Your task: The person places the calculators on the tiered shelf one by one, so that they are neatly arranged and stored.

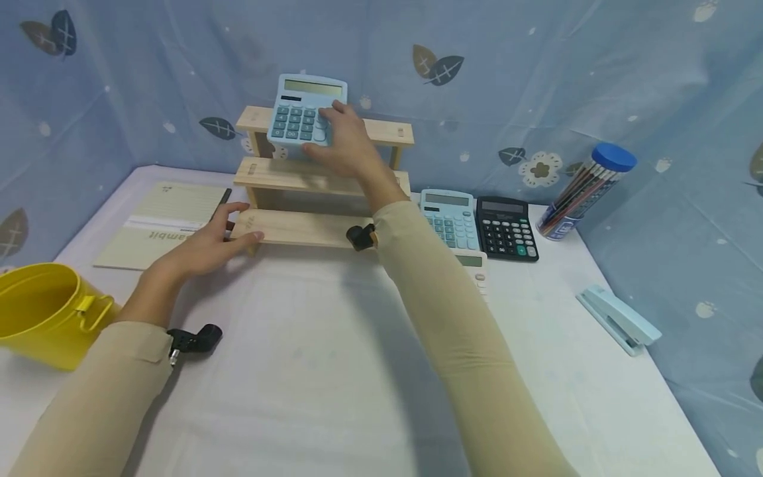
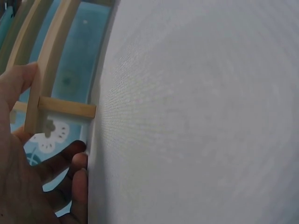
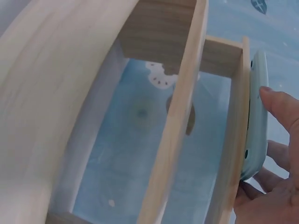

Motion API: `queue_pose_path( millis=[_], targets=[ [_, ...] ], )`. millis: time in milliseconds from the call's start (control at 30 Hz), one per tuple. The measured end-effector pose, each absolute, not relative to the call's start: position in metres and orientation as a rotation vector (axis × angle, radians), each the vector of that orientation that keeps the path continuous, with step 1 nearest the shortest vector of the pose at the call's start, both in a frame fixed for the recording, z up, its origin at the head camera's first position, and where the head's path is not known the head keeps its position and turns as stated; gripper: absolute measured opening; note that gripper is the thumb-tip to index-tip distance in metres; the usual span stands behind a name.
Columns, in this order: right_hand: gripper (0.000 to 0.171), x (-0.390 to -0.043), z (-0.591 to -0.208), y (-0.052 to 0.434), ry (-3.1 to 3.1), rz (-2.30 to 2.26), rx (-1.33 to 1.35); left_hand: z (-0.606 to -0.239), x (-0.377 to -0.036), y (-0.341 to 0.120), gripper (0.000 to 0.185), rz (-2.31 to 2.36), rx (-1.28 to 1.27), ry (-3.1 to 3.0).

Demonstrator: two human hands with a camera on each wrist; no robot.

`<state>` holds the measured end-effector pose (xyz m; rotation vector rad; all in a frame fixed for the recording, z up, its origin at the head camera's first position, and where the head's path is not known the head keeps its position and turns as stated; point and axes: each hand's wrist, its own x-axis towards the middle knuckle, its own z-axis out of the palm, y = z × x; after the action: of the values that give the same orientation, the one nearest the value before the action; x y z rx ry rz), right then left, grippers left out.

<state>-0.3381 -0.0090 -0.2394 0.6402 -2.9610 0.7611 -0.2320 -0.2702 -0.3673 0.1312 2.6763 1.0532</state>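
Observation:
A three-tier wooden shelf stands against the back cloth. My right hand grips the right side of a light blue calculator at the top tier; its thumb lies near the lower edge. In the right wrist view, the calculator lies along the top board, seen edge-on. My left hand pinches the left end of the lowest board between thumb and index finger. Those other fingers hang loosely curled beside it in the left wrist view, where the shelf's end shows.
Right of the shelf lie another blue calculator, a black calculator and a partly hidden pale one. Farther right are a pencil tub and a stapler. A notebook and yellow bucket sit left.

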Motion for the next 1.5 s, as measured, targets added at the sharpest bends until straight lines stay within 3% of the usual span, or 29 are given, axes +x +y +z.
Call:
queue_pose_path(
  millis=[600,833,1067,1500],
  targets=[
    [0.075,-0.336,-0.252,-0.033,-2.985,0.672,0.578,-0.378,-0.229,-0.269,0.093,1.106,0.154,2.658],
    [0.082,-0.336,-0.254,-0.032,-2.981,0.673,0.578,-0.376,-0.231,-0.269,0.092,1.089,0.166,2.666],
    [0.088,-0.337,-0.247,-0.025,-2.947,0.727,0.661,-0.371,-0.228,-0.271,0.092,1.074,0.146,2.675],
    [0.082,-0.309,-0.239,0.012,-2.881,0.677,0.902,-0.368,-0.228,-0.276,0.093,1.047,0.116,2.692]
  ],
)
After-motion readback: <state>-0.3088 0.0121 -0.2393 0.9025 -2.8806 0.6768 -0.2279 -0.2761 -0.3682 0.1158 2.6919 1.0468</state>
